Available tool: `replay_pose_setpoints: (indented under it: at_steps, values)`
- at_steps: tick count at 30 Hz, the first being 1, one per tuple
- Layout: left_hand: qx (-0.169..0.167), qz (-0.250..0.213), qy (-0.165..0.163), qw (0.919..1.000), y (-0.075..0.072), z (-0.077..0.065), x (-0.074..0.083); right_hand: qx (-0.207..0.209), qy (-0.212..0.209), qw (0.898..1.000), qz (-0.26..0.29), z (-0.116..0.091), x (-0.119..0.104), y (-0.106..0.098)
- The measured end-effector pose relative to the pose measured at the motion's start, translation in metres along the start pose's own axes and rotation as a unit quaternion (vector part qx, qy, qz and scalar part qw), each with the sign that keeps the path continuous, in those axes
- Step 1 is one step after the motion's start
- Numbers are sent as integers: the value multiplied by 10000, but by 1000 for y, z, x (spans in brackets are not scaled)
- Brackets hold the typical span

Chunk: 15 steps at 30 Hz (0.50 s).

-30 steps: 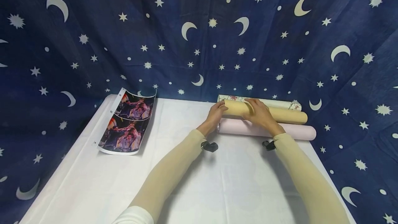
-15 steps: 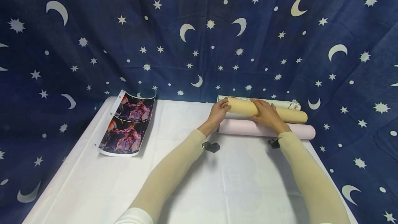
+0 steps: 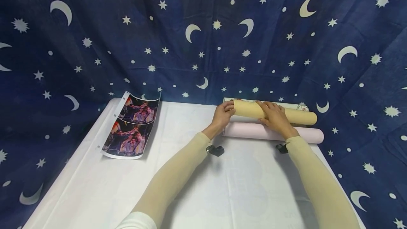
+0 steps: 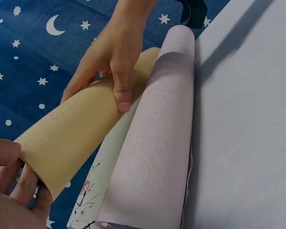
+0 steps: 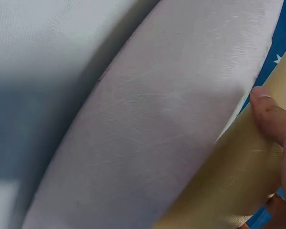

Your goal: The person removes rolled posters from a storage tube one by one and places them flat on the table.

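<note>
Both hands hold a yellow wallpaper roll [image 3: 248, 110] at the back right of the table. At its left end, my left hand [image 3: 222, 116] pinches the rim, with fingers inside the tube's mouth, as the left wrist view shows. Farther along, my right hand [image 3: 274, 117] grips the roll from above, its thumb [image 5: 267, 107] on the near side. A pink wallpaper roll [image 3: 248, 130] lies in front of the yellow one. Behind it is a white roll with a floral print [image 3: 301, 106], partly hidden by the yellow roll.
On the left of the white-covered table [image 3: 190, 186] lies a curled printed sheet [image 3: 130, 130] with two similar pictures. A dark blue curtain [image 3: 178, 34] with moons and stars hangs around the back and sides.
My right hand has slid right along the yellow roll, and a lifted paper edge near it no longer shows. The roll's left end has shifted slightly right, with my left hand still at it.
</note>
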State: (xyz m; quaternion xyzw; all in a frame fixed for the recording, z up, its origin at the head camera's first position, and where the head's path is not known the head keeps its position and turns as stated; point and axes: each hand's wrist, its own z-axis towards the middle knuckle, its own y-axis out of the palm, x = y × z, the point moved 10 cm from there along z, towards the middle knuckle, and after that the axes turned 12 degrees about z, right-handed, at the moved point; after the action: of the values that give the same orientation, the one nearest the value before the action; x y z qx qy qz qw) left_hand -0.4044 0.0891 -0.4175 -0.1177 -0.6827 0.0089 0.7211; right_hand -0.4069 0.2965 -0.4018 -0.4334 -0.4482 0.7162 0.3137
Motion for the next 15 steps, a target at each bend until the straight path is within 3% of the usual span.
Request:
replay_pose_setpoints:
  at_steps: [15]
  values:
    - [39,208,288,9994,-17,-22,13,287,-274,9985,-381,-9,-27,-23]
